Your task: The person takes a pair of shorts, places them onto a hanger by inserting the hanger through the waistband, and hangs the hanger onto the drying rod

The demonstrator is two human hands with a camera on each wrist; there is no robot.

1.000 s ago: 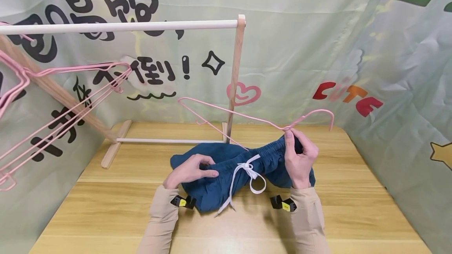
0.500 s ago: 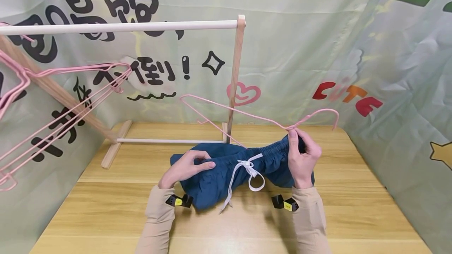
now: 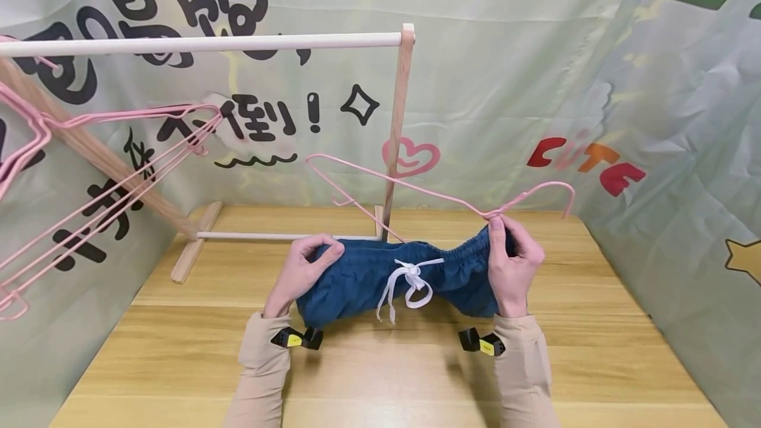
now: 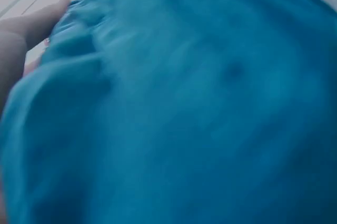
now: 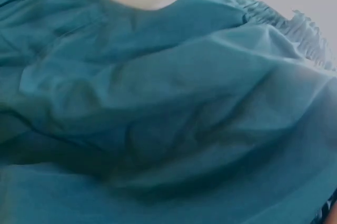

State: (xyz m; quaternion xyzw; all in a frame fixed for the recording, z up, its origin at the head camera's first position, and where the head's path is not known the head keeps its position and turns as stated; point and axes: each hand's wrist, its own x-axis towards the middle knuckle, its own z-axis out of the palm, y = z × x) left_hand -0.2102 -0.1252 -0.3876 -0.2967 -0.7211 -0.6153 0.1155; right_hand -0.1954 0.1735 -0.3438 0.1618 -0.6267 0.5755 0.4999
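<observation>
Blue shorts (image 3: 357, 276) with a gathered elastic waistband and a bowed white drawstring (image 3: 411, 276) are stretched between my hands. My left hand (image 3: 299, 274) pinches the waistband's left end, thumb in front. At the other end, my right hand (image 3: 514, 269) grips the waistband together with the neck of a pink clothes hanger (image 3: 431, 192). The hanger's hook points right, while its left arm rises behind the shorts; its lower right part is hidden by cloth. Blue fabric (image 4: 184, 103) fills most of the left wrist view. In the right wrist view, a blurred drawstring loop (image 5: 142, 0) crosses the top.
A wooden rack with a white rail (image 3: 238, 45) stands at the back left. Several pink hangers (image 3: 119, 114) hang from it at the far left. Beneath everything lies a wood-grain table (image 3: 380, 375), with printed curtains (image 3: 487, 84) behind and at the sides.
My left hand has shifted slightly left and up, lifting the left waistband end and drawing it straighter. The right hand and hanger have edged right; the hanger's left end has risen a little.
</observation>
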